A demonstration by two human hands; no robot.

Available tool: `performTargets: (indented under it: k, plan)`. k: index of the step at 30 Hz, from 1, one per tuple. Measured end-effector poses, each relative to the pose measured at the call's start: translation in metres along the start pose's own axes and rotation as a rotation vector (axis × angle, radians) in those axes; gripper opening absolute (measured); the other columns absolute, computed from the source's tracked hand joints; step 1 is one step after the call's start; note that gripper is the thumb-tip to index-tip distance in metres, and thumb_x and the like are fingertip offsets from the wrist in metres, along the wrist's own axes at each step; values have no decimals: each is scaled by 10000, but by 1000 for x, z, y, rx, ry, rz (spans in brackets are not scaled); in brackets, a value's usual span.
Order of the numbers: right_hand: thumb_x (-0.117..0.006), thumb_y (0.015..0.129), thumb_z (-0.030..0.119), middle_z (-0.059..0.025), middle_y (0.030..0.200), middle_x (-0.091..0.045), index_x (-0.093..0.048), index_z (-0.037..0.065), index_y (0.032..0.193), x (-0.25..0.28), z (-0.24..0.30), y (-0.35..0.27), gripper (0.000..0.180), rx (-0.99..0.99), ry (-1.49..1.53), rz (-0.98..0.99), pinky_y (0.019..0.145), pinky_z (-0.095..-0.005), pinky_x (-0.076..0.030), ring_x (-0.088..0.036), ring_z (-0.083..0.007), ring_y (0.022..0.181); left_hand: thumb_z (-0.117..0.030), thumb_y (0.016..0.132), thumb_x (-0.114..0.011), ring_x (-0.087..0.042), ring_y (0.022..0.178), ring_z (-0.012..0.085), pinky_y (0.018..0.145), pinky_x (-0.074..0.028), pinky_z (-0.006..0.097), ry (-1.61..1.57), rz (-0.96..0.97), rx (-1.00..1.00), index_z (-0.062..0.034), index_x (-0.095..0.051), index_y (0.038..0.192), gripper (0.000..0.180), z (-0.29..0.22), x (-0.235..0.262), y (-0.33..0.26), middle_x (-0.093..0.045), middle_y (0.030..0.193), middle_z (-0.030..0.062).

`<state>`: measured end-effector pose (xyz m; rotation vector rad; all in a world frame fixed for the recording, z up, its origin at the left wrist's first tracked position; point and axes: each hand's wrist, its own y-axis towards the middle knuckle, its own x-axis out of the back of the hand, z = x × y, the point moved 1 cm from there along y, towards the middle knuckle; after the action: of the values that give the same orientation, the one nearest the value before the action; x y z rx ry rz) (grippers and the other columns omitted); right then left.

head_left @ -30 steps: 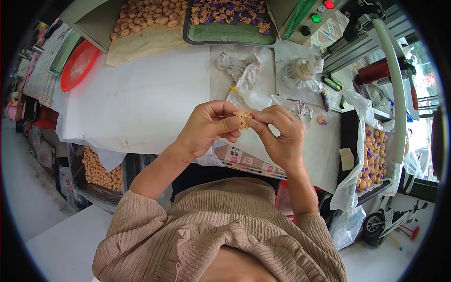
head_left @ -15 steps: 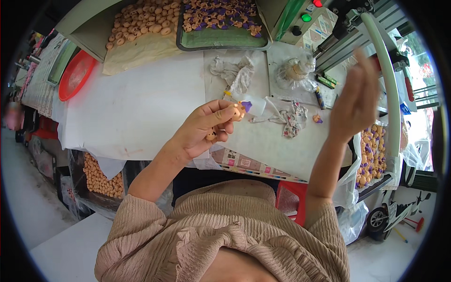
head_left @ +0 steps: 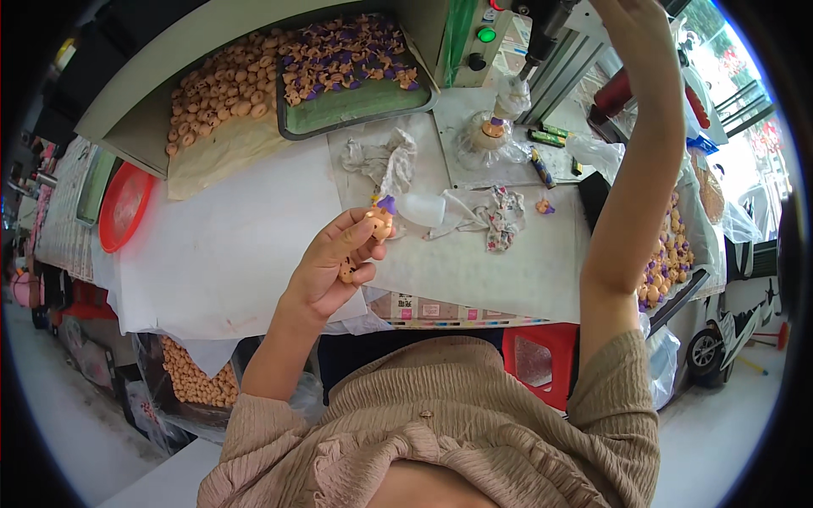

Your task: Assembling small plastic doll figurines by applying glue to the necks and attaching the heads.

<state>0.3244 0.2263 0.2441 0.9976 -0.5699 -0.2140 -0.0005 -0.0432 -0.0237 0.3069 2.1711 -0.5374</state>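
My left hand [head_left: 332, 261] is closed in front of me over the white-covered table. Between its thumb and fingertips it pinches a small peach-coloured toy figure [head_left: 380, 223] with a purple part on top. A round peach doll head [head_left: 346, 270] with dark marks sits lower in the same fingers. My right arm is stretched up and away, and my right hand [head_left: 631, 12] is cut off by the upper edge beside the press machine [head_left: 546, 38]; its fingers are hidden. Below the press, a plastic-wrapped fixture [head_left: 487, 142] stands on a plate, with something peach and purple in it.
At the back are a tray [head_left: 356, 124] of purple-and-peach figures and a pile of doll heads [head_left: 222, 89]. Crumpled cloths [head_left: 506, 216], a white bottle [head_left: 421, 209] and a loose figure [head_left: 544, 206] lie on the table. A red basin [head_left: 127, 203] stands left; more figures [head_left: 667, 254] fill a right-hand container.
My right hand has risen from over the table's right side to the press at the upper edge. The left hand still holds the figure and doll head. The whole view has shifted.
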Motion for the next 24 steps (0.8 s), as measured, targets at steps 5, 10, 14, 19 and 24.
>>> performTargets:
  k: [5,10,14,19,24]
  plan:
    - [-609,929,175,-61,1040,-701,-714,56,1046,-31,67,-177,198,-208,-92,-191,825,-221,-463,-620,-95,933,-182,947,-587,-590,750,57,458,-368,152,1,-90,-80,-80,-567,1135,215,-16,23,-19,-645,1007,70]
    - [-668,846,159,-170,1221,-595,-694,103,1073,-61,39,-253,235,-265,-290,651,978,-419,-414,-523,-332,1152,-183,934,-608,-600,793,63,492,-405,173,80,-118,-77,-90,-578,1152,240,-18,5,-5,-652,1023,50]
    - [-636,768,-13,-114,1036,-631,-719,97,991,-75,7,-281,262,-115,-278,434,866,-393,-451,-536,-328,972,-183,914,-638,-616,841,68,533,-451,179,177,-87,-47,-104,-594,1137,241,-11,-28,22,-655,1023,34]
    - [-660,790,-18,-110,1012,-658,-722,78,956,9,17,-275,201,-170,-328,177,834,-360,-473,-601,-274,951,-180,899,-658,-634,889,79,578,-499,168,291,-150,-91,-107,-607,1133,251,-3,-45,46,-658,1012,14]
    - [-597,858,115,-155,1096,-649,-693,63,1064,150,-16,-292,233,-468,-1007,7,886,-390,-468,-609,-318,1013,-181,902,-654,-632,885,75,582,-497,164,349,-107,-42,-97,-612,1144,258,-3,-53,74,-656,1010,1]
